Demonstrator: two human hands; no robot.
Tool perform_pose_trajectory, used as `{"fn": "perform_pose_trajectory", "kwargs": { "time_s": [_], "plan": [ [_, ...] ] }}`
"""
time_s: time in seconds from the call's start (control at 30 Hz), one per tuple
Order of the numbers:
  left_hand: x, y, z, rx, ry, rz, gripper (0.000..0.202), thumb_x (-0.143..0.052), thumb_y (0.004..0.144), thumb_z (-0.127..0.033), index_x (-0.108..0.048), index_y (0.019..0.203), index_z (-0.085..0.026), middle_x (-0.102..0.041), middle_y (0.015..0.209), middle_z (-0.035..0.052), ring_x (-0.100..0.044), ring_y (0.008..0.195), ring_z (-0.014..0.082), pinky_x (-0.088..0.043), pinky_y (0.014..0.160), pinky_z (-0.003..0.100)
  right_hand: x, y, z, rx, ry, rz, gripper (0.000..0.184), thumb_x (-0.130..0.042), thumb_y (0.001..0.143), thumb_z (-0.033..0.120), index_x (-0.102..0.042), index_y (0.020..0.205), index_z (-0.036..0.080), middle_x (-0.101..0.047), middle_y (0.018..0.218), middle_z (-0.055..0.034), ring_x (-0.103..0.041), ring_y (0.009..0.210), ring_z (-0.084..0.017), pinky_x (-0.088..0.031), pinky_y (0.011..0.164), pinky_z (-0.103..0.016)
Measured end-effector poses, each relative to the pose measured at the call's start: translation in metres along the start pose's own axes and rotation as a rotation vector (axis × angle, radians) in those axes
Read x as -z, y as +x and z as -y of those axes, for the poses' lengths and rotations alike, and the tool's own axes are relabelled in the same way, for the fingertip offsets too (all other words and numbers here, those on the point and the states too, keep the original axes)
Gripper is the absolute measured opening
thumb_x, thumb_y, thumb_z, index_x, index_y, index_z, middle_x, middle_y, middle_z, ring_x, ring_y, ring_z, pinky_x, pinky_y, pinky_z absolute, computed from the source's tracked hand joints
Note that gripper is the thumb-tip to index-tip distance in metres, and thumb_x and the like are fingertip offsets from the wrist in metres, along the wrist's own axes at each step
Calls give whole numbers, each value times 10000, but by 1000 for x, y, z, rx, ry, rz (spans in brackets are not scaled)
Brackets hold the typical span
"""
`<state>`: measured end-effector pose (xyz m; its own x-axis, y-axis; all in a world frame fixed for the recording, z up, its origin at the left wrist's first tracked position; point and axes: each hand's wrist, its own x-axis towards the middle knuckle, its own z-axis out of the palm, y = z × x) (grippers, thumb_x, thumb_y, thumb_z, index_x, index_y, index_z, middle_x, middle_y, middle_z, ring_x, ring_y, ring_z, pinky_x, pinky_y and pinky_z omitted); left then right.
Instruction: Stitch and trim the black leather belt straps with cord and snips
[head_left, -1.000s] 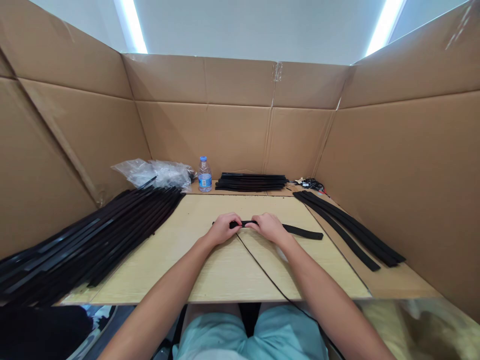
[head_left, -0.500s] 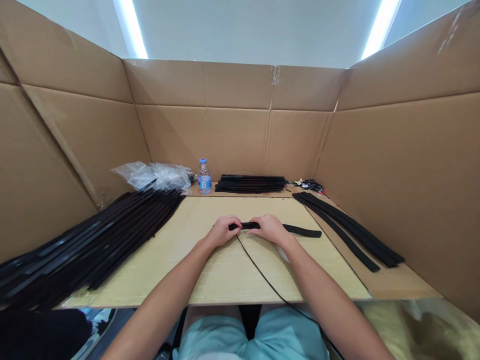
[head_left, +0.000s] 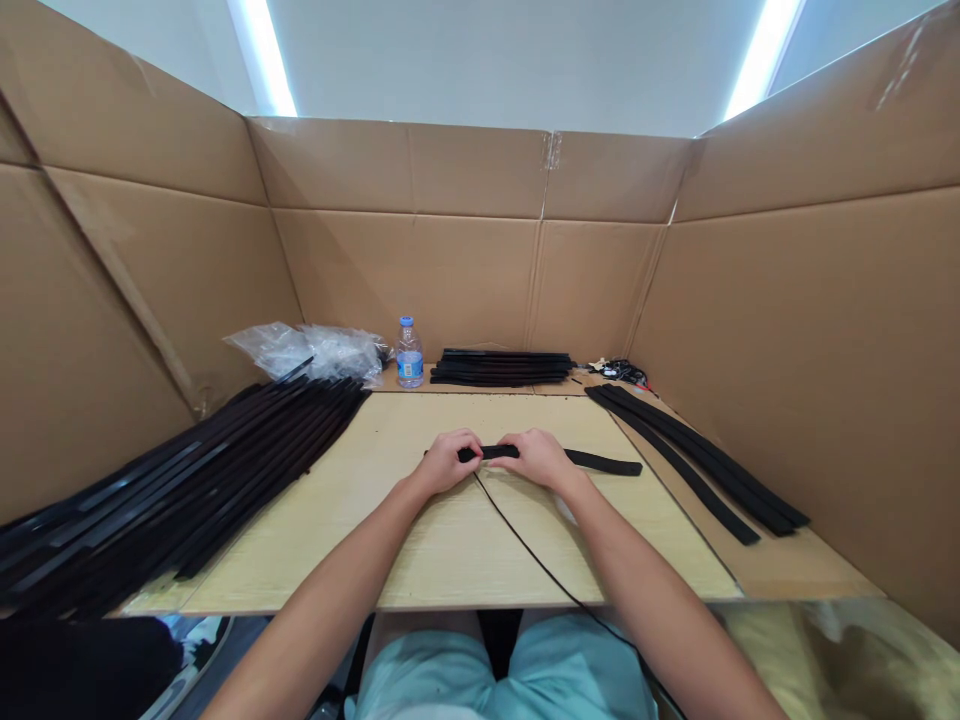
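A flat black strip (head_left: 609, 463) lies across the middle of the table, its loose right end resting on the surface. My left hand (head_left: 452, 460) is closed on the strip's left part, with thumb and fingertips pinched together. Close beside it, my right hand (head_left: 538, 457) grips the same strip, and a short stretch shows between the two hands. A thin black cord (head_left: 532, 555) runs from just under my left fingertips down over the table's front edge towards my right forearm. Whether the fingers also pinch the cord is hidden.
Many long black strips (head_left: 225, 460) are heaped at the left, below a clear plastic bag (head_left: 322, 350). A water bottle (head_left: 409, 355) and a stack of black strips (head_left: 502, 368) stand at the back. Further strips (head_left: 690, 460) lie right. Cardboard walls (head_left: 465, 265) enclose the table.
Almost nothing differs. Both hands keep their hold on the strip, and the cord below my left fingertips has shifted very slightly.
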<state>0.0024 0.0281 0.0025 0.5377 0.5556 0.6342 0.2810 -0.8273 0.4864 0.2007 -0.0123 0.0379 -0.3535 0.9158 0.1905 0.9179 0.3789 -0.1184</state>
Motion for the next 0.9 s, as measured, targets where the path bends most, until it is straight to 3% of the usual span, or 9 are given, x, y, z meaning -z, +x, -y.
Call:
{"fn": "perform_pose_trajectory", "kwargs": {
  "time_s": [0.23, 0.47, 0.9],
  "plan": [
    [-1, 0, -3, -2, 25, 3, 102, -595, 719, -82, -607, 681, -176, -639, 744, 28, -608, 713, 154, -470, 696, 270, 0, 0, 2, -7, 3, 5, 573, -532, 787, 694, -674, 1106, 240, -738, 920, -68, -674, 895, -253, -482, 786, -286],
    [-3, 0, -3, 7, 50, 9, 125, -564, 714, -61, -588, 696, -182, -635, 750, 26, -601, 719, 156, -469, 694, 275, 2, -2, 5, -8, -14, 1, 407, -415, 935, 537, -682, 1088, 270, -722, 1023, -49, -657, 964, -223, -460, 823, -267],
    [-1, 1, -2, -1, 56, 43, 43, -590, 801, -182, -617, 767, -184, -640, 778, 36, -597, 753, 166, -466, 712, 283, 0, -1, 4, -17, -34, -1, 366, -422, 946, 488, -686, 1072, 269, -728, 998, -54, -664, 933, -232, -464, 789, -274]
  ]
}}
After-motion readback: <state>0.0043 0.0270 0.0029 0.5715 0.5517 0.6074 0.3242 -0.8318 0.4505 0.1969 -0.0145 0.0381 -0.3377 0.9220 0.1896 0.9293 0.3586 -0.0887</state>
